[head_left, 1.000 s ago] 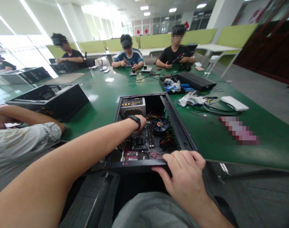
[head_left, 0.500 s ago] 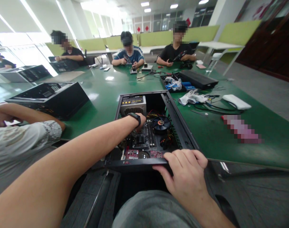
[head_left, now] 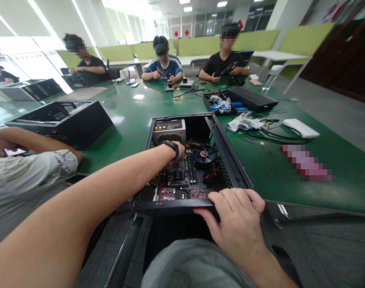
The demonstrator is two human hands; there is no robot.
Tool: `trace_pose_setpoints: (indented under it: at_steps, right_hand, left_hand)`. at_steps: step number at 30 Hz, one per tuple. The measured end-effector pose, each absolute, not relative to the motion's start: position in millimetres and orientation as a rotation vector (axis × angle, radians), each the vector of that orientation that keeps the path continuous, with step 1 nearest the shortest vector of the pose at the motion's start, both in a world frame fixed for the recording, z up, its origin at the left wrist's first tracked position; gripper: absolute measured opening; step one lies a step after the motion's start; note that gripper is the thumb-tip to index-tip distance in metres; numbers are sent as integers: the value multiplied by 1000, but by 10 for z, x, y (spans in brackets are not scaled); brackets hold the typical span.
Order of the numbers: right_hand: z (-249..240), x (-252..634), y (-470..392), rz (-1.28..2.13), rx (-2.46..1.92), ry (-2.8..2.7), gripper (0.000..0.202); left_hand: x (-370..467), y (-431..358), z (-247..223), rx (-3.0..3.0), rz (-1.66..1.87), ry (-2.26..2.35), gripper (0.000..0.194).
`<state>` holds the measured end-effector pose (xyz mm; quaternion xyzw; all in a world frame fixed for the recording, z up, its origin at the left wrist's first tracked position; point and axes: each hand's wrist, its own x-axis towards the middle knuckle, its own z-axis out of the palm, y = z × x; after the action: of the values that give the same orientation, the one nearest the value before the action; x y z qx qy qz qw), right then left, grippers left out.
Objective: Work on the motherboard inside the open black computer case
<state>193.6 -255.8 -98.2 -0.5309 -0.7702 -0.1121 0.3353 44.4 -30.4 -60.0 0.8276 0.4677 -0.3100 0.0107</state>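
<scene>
An open black computer case (head_left: 182,205) lies on its side at the table's near edge. My left hand (head_left: 179,152) reaches down inside it, just left of the round black cooling fan (head_left: 204,156) and below the silver power supply (head_left: 170,131); its fingers are mostly hidden behind the wrist and a black wristband. My right hand (head_left: 236,216) grips the near right edge of the case, thumb on the outside and fingers over the rim. The motherboard (head_left: 178,176) and a red circuit board (head_left: 167,193) show inside.
Another black case (head_left: 65,122) stands at left, beside a seated person's arm. White gloves (head_left: 244,122), cables, a white pouch (head_left: 301,128) and a blurred red packet (head_left: 305,163) lie right on the green table (head_left: 125,108). Behind is an open black toolbox (head_left: 251,100). Several people sit beyond.
The view has shifted very slightly. Both hands keep their places, the left inside the case and the right on its edge.
</scene>
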Motion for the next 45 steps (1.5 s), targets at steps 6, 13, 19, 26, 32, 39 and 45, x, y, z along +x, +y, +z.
trace_pose_setpoints:
  at_steps: [6, 13, 19, 26, 32, 39, 45]
  right_hand:
    - [-969, 1937, -2555, -300, -1383, -2010, 23]
    - [-978, 1933, -2547, -298, -1393, -2015, 24]
    - [-978, 1931, -2549, -306, -1385, -2003, 23]
    - [-979, 1939, -2563, -301, -1383, -2009, 24]
    - [-962, 1941, -2564, -302, -1382, -2016, 23]
    - [-969, 1942, -2561, -305, -1391, -2020, 23]
    - [-964, 1936, -2551, -311, -1384, -2014, 23]
  left_hand:
    - [440, -300, -594, 2595, -1023, 1427, 60]
    - [437, -297, -605, 2611, -1023, 1424, 59]
    - [449, -334, -556, 2587, -1002, 1449, 61]
    - [436, -305, -579, 2603, -1012, 1429, 63]
    - [419, -294, -621, 2599, -944, 1436, 53]
    - [384, -221, -733, 2542, -767, 1504, 38]
    - [377, -228, -736, 2529, -756, 1501, 40]
